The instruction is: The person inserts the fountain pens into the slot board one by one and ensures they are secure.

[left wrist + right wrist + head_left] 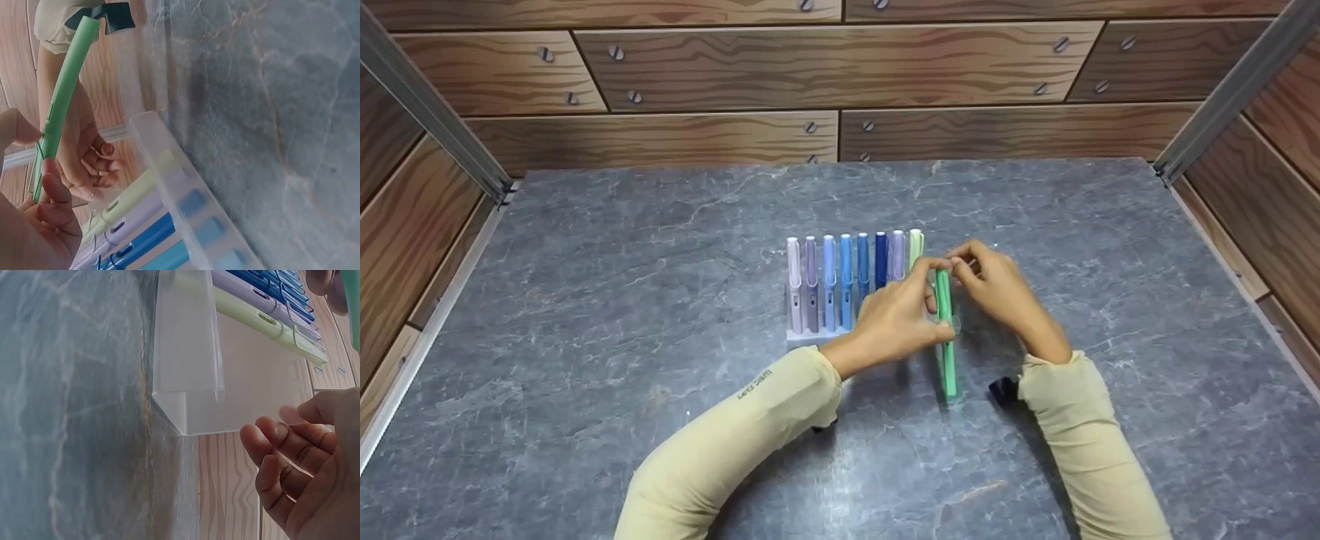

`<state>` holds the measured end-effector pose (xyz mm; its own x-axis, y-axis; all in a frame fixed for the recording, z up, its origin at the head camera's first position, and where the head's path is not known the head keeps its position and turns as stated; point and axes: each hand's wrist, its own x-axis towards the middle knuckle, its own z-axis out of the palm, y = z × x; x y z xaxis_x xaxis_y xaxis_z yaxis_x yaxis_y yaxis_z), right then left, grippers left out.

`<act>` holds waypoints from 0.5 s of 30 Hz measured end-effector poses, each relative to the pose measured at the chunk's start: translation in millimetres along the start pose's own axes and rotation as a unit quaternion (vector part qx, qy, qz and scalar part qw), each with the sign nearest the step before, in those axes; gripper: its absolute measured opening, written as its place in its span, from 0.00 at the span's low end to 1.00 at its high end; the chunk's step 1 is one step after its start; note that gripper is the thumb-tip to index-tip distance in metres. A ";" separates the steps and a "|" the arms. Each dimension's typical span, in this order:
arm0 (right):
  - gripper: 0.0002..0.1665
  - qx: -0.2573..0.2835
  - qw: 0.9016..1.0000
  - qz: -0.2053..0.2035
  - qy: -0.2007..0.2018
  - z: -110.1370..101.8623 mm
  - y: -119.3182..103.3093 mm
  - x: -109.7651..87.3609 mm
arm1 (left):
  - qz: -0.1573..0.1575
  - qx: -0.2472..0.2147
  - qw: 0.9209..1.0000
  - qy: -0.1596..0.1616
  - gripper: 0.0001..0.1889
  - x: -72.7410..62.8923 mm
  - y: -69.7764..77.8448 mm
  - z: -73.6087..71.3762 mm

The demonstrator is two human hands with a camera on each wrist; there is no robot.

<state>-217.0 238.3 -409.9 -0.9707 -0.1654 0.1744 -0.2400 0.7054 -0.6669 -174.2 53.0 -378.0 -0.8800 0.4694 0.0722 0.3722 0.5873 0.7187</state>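
Observation:
A green pen (946,330) is gripped between the thumb and fingers of my left hand (896,319), held lengthwise in front of the right end of a frosted clear pen stand (188,354). Its clip shows near the fingers in the left wrist view. My right hand (997,289) is at the stand's upper right corner, where the thumb and a fingertip pinch the edge; that fingertip shows hazily through the sheet. The other fingers are loosely bent. A pale green pen (253,319) lies in the stand closest to this hand. My left hand hides the lower parts of some pens.
Several more pens lean side by side in the stand, among them a white pen (793,262), a dark blue pen (881,259) and a lilac pen (898,255). The grey marbled table (622,300) is bordered by wood-patterned panels (840,67).

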 end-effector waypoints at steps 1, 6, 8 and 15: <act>0.13 0.001 1.000 0.000 0.001 -0.2 0.0 0.1 | 0.004 0.003 1.000 0.004 0.39 0.6 0.2 -0.9; 0.12 -0.002 1.000 -0.006 0.011 -0.2 -0.5 0.1 | 0.030 0.030 0.999 0.034 0.38 3.4 0.4 -4.5; 0.12 -0.002 1.000 -0.005 0.011 0.0 -0.4 0.1 | 0.040 0.048 0.997 0.050 0.37 4.6 -0.1 -5.4; 0.12 0.001 1.000 -0.002 0.004 0.2 -0.5 -0.8 | 0.058 0.096 0.990 0.091 0.37 8.0 -0.9 -8.0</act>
<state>-216.1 238.0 -409.8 -0.9696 -0.1625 0.1831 -0.2440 0.7036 -0.6674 -183.9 50.9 -372.6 -0.8600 0.4253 0.2820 0.5078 0.6586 0.5553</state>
